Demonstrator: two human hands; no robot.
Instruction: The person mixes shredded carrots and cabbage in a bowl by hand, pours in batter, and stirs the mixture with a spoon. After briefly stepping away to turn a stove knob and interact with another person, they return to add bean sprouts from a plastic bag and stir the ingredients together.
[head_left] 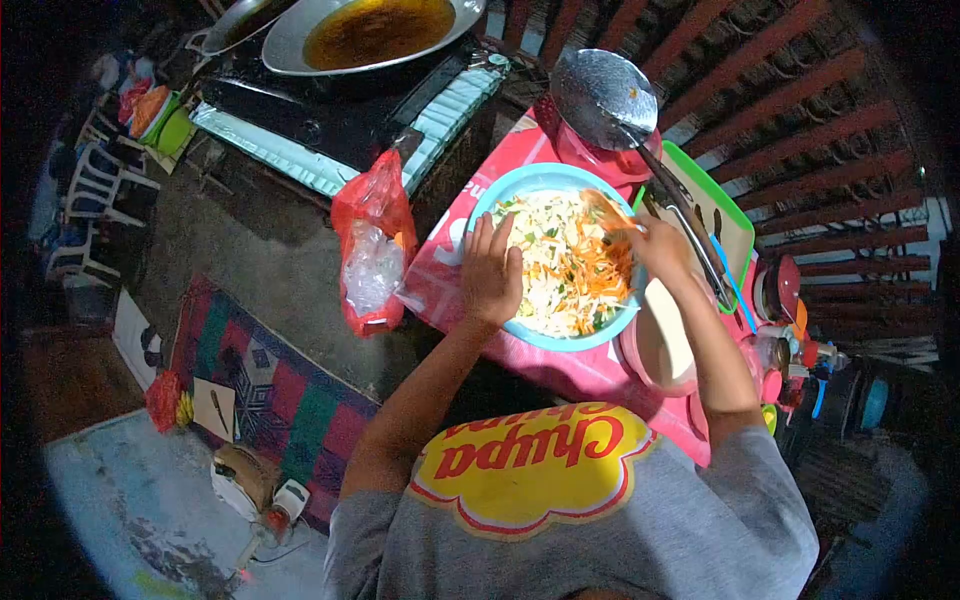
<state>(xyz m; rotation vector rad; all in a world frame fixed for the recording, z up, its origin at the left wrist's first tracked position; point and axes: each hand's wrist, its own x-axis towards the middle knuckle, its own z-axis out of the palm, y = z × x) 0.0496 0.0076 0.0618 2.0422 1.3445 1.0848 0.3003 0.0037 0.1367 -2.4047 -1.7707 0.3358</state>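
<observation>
A light blue basin [562,341] on the table holds shredded white vegetables, orange carrot strips [600,268] and green bits. My left hand [492,270] lies over the basin's left rim, fingers stretched out and thumb apart. At the right side of the basin, my right hand [660,250] is closed around a wooden spoon [606,212], whose blurred brown end is among the shreds. Under my right forearm is a pink bowl [648,335] with a pale, creamy content. A metal strainer ladle [604,95] rests over a pink container [600,155] behind the basin.
A pan of oil [375,35] sits on a black stove [310,125] at the upper left. A red plastic bag [372,245] hangs at the left edge of the pink-covered table [440,270]. At the right are a green-rimmed tray [735,225] and several jars [775,352].
</observation>
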